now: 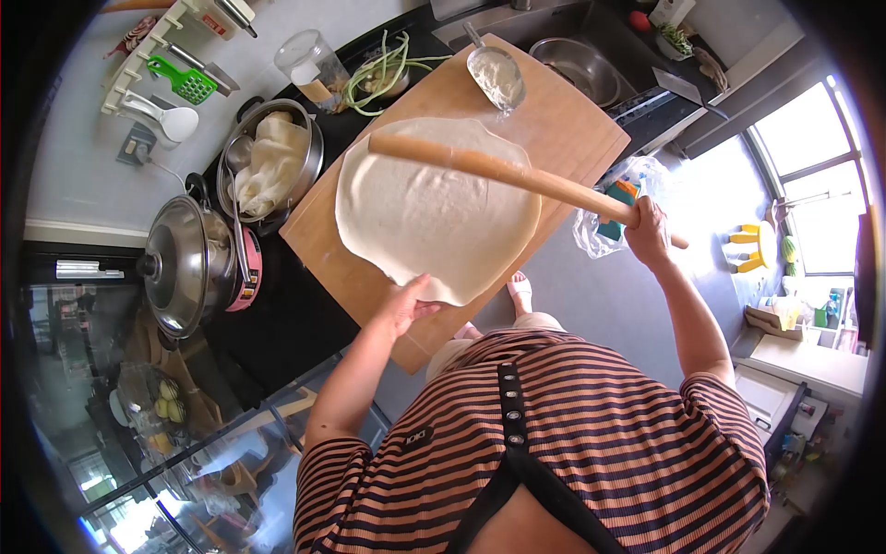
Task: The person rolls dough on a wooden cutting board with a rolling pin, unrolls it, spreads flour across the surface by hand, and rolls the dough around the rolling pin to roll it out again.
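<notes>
Worktop [263, 346], black, bearing wooden board [572, 120]. Dough sheet [434, 222], one, on the board; my left hand [402, 307] pinches its seven-o'clock edge. Rolling pin [498, 169], one, crossing over the dough; my right hand [649, 231], at three o'clock, clasps it. Scoop [496, 78], floury, twelve o'clock.

The left hand [401, 307] holds the dough [425, 222] edge, the right hand [650, 233] a rolling pin [506, 172].
</notes>
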Motion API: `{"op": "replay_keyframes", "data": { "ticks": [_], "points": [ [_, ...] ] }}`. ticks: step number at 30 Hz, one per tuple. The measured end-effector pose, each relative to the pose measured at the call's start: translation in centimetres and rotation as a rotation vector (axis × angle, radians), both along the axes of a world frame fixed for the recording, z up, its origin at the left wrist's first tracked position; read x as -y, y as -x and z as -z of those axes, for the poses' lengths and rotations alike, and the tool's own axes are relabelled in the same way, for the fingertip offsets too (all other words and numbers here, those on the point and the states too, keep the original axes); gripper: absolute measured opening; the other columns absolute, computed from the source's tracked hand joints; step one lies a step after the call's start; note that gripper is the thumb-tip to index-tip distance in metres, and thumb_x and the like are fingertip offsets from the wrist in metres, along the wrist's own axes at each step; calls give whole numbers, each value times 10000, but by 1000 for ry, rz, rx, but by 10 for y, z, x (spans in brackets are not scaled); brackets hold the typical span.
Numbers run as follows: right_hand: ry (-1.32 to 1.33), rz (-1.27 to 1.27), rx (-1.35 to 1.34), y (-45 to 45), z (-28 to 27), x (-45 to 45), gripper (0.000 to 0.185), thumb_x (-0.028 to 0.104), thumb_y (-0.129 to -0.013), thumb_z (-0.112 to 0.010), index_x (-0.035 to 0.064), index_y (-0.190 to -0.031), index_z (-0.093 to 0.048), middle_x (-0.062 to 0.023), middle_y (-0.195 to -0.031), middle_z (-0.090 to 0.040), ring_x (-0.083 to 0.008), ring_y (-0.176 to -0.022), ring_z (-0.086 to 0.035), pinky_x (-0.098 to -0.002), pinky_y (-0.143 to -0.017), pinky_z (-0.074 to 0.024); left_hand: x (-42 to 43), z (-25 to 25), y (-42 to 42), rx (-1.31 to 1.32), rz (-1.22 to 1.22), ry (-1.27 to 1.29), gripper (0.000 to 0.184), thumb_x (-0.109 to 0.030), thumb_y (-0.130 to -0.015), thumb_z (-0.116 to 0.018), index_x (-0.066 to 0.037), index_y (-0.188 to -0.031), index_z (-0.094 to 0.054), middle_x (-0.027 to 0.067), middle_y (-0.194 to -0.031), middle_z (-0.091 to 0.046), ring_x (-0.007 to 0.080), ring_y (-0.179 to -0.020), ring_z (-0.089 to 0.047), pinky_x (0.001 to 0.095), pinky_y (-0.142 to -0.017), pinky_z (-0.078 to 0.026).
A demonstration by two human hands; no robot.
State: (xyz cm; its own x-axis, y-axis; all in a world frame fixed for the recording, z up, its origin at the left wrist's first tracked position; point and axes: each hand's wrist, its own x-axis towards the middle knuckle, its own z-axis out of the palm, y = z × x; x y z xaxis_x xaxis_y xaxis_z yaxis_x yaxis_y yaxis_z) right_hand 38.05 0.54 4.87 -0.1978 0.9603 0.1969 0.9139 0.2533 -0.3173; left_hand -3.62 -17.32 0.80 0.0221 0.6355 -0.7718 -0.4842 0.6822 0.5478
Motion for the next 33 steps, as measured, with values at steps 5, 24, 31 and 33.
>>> {"op": "replay_keyframes", "data": {
  "ticks": [5,24,31,33],
  "points": [
    [23,26,-39,30,-18,2,206,16,-698,-589,45,-863,-469,-162,-814,-578,-375,-841,-552,-474,-753,-421,-40,15,-85,198,-186,-35,391,-259,-900,-612,-12,-1182,-500,140,-1047,-637,250,-826,-672,286,-666,-590],
    [-13,-316,42,66,-5,-30,200,20,-659,-586,60,-809,-461,-111,-793,-568,-318,-843,-565,-434,-768,-412,-9,-35,-22,56,124,66,269,-290,-905,-587,-36,-992,-594,112,-940,-679,187,-857,-674,259,-696,-546],
    [-177,-314,52,30,-8,-38,199,31,-659,-602,60,-802,-467,-114,-782,-520,-316,-824,-544,-439,-773,-400,-168,-110,-45,-661,-8,-484,203,-219,-890,-606,-18,-908,-635,38,-804,-667,63,-683,-601,191,-585,-463],
    [-185,-329,54,22,-8,-38,193,31,-661,-597,58,-797,-462,-112,-766,-509,-316,-805,-537,-439,-765,-396,-235,-105,-56,-779,89,-626,206,-208,-870,-623,-12,-928,-639,52,-792,-672,89,-673,-616,224,-592,-481]
  ]
}}
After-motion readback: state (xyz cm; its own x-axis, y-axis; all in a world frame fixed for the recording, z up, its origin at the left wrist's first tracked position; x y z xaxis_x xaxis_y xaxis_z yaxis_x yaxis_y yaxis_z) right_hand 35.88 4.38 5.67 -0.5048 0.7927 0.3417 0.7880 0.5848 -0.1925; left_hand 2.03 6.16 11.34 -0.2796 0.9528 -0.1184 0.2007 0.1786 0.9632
